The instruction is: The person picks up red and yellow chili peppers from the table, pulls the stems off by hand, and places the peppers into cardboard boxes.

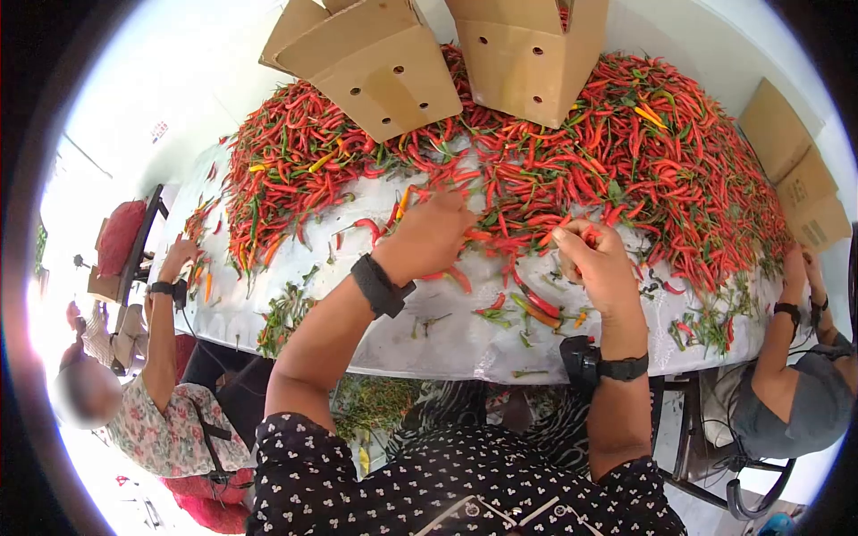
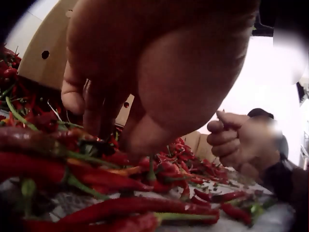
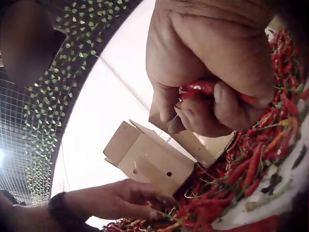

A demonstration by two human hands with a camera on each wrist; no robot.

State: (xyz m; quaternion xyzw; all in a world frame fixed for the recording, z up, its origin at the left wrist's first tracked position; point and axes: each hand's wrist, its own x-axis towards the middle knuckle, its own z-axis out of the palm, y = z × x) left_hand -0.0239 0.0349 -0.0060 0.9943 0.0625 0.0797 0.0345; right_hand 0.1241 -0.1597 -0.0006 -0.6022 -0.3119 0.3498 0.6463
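Note:
A great heap of red chillies (image 1: 572, 152) covers the far half of a white-covered table (image 1: 429, 335). My left hand (image 1: 429, 234) reaches into the heap's near edge, its fingertips (image 2: 96, 126) pointing down and touching chillies (image 2: 111, 179), the thumb standing apart. My right hand (image 1: 590, 255) is curled just above the table beside the heap. In the right wrist view it (image 3: 203, 104) pinches a red chilli (image 3: 198, 88) between thumb and fingers. The left hand (image 3: 123, 198) lies stretched over the chillies there, and the right fist (image 2: 236, 140) shows in the left wrist view.
Two open cardboard boxes (image 1: 371, 62) (image 1: 527, 54) rest on the heap at the back, with flat cartons (image 1: 795, 170) at the right. Green stems and stray chillies (image 1: 536, 313) litter the table front. Other people's hands work at the left (image 1: 179, 259) and right (image 1: 795, 268) edges.

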